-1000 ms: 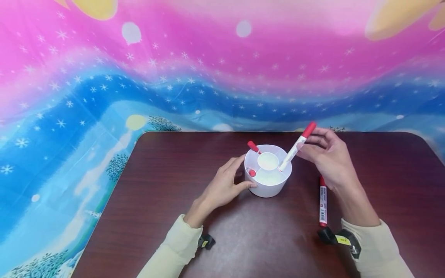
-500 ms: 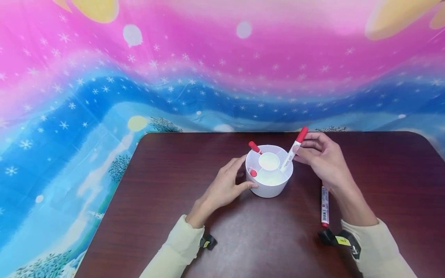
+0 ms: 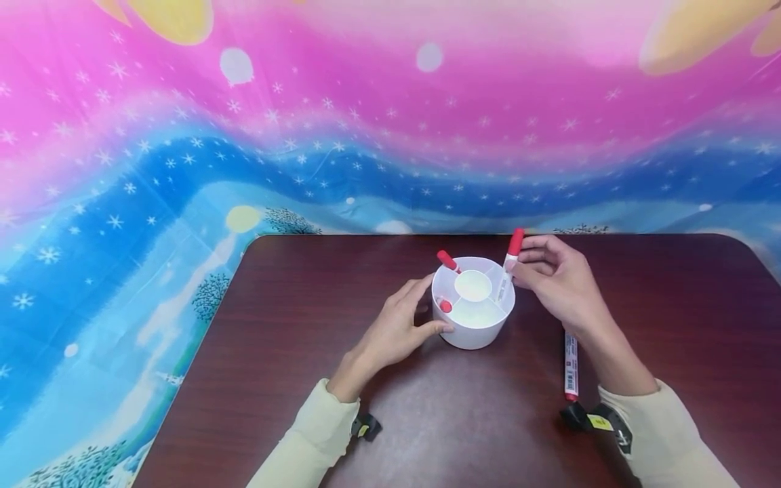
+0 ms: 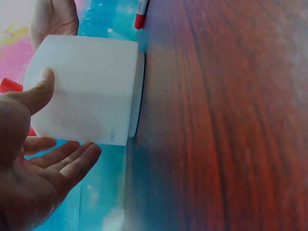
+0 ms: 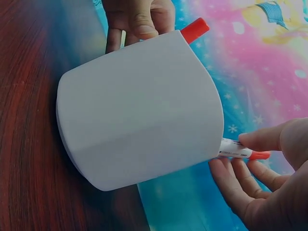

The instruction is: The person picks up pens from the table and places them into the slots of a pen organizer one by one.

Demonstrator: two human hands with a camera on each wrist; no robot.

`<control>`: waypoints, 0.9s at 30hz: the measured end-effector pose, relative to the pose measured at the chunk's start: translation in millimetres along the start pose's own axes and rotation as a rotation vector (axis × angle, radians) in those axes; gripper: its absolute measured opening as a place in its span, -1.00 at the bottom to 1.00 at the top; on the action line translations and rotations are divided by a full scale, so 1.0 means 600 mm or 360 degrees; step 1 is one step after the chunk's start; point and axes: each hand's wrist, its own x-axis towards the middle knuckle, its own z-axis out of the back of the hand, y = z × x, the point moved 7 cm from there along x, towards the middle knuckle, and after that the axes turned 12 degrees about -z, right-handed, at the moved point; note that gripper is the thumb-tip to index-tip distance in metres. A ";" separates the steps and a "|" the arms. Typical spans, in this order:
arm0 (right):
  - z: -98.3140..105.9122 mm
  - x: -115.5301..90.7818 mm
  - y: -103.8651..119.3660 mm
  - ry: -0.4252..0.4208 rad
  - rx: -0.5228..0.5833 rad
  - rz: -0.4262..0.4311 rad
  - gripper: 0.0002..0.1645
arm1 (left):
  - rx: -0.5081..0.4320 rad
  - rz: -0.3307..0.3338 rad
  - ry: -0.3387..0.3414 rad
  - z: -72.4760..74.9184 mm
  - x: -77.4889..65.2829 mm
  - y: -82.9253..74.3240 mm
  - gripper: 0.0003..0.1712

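A round white pen holder (image 3: 471,337) with several compartments around a central ring stands upright on the table. My left hand (image 3: 396,325) holds its left side, thumb on the near wall, as the left wrist view shows. With thumb and fingers, my right hand (image 3: 561,281) pinches a red-capped white marker (image 3: 515,242). That marker stands nearly upright, cap up, its lower part inside the right compartment. Two more red-capped markers are in the holder, one leaning at the back left (image 3: 447,260), another at the front left (image 3: 445,306), mostly hidden by the wall.
Another red marker (image 3: 571,366) lies on the dark wooden table (image 3: 293,305), partly under my right forearm. A pink and blue snowflake-patterned cloth (image 3: 366,102) hangs behind the table's far edge.
My right hand has moved left and lowered the marker deeper into the right compartment, and the marker now stands more upright. My left hand keeps its hold on the pen holder.
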 end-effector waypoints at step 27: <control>0.126 -0.058 -0.102 -0.0196 -0.0149 -0.0069 -0.65 | 0.0057 0.0106 0.0059 0.011 -0.001 0.007 0.15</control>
